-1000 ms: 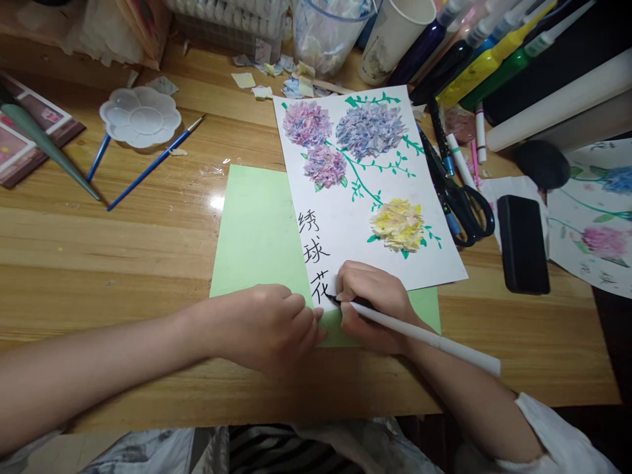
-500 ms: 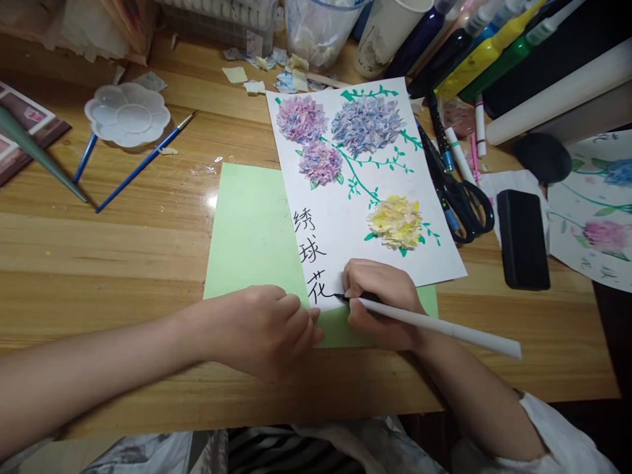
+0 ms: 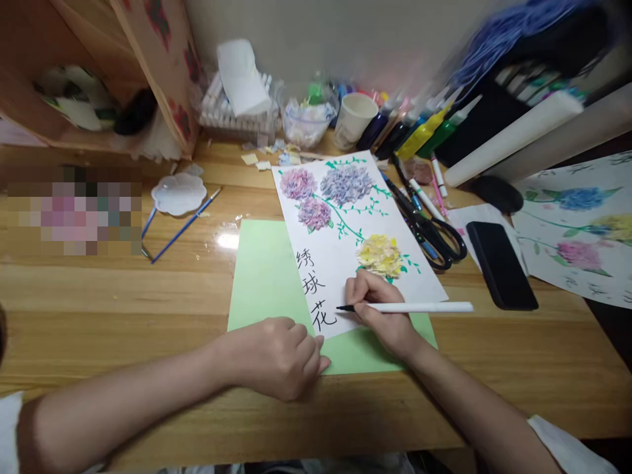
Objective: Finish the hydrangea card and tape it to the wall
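Observation:
My right hand (image 3: 380, 309) grips a white marker pen (image 3: 419, 307), its black tip just right of the lowest of three black characters (image 3: 323, 318). Whether the tip touches the paper I cannot tell. The characters run down the left side of a white sheet (image 3: 340, 263), which bears green stems and textured flowers: a purple-blue one (image 3: 347, 184), two pink-purple ones (image 3: 315, 214) and a yellow one (image 3: 380, 255). Beneath lies a light green sheet (image 3: 261, 276). My left hand (image 3: 284, 355) is curled into a loose fist, its fingertips at the white sheet's lower left corner.
Black scissors (image 3: 434, 240) and a black phone (image 3: 501, 263) lie right of the sheet. Left are a white palette (image 3: 178, 194) and a blue brush (image 3: 185, 227). Behind stand a paper cup (image 3: 354, 118), paint bottles (image 3: 427, 135) and a tub of scraps (image 3: 307, 122). Another flower picture (image 3: 548, 270) lies far right.
My view has tilted up, showing more of the table's back. The marker has swung nearer level, its tip now off the end of the last character's stroke. My left hand stays at the corner.

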Available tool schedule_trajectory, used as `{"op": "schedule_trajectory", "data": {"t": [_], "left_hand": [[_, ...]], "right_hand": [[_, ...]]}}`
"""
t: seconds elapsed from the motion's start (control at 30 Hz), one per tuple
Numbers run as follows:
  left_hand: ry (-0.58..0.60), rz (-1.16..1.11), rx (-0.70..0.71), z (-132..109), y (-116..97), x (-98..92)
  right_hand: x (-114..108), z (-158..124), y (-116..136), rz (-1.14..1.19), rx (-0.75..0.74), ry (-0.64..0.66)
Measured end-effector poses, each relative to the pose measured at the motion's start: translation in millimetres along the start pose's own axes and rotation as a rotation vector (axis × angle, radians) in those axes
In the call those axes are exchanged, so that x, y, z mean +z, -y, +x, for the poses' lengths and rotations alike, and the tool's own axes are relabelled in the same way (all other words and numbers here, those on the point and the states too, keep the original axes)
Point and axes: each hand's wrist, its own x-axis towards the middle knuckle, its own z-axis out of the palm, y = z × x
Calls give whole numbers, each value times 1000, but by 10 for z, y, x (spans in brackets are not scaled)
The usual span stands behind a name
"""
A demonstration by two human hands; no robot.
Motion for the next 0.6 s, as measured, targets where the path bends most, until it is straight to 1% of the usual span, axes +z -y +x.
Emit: {"op": "schedule_trajectory", "data": {"t": [0.1, 0.13, 0.17, 0.2, 0.27, 0.33, 0.37, 0.4, 0.43, 0.47, 0.53, 0.6], "left_hand": [[-124, 29, -12, 0, -18, -14], [-172, 25, -52, -4, -20, -24], [-219, 3, -125, -10, -17, -35], [-264, -32, -230, -17, -9, -47], [-311, -120, -533, -28, 25, -66], [-298, -198, -852, -32, 77, -71], [-283, -224, -971, -32, 104, -66], [-270, -247, -1047, -30, 130, -56], [-259, -272, -1075, -28, 152, -43], [-254, -296, -1065, -27, 170, -28], [-248, -336, -1016, -31, 195, 4], [-249, -379, -998, -44, 212, 23]], "right_hand": [[94, 45, -6, -49, 0, -10], [128, 62, -7, -53, -9, -13], [161, 79, -8, -51, -17, -16], [192, 93, -8, -43, -30, -22], [242, 113, -2, -24, -67, -50], [278, 117, 18, -24, -110, -109], [291, 113, 33, -37, -127, -142], [300, 108, 52, -57, -140, -172], [306, 102, 72, -79, -151, -189], [309, 95, 93, -100, -162, -191], [307, 82, 128, -136, -174, -150], [299, 72, 146, -134, -163, -100]]}}
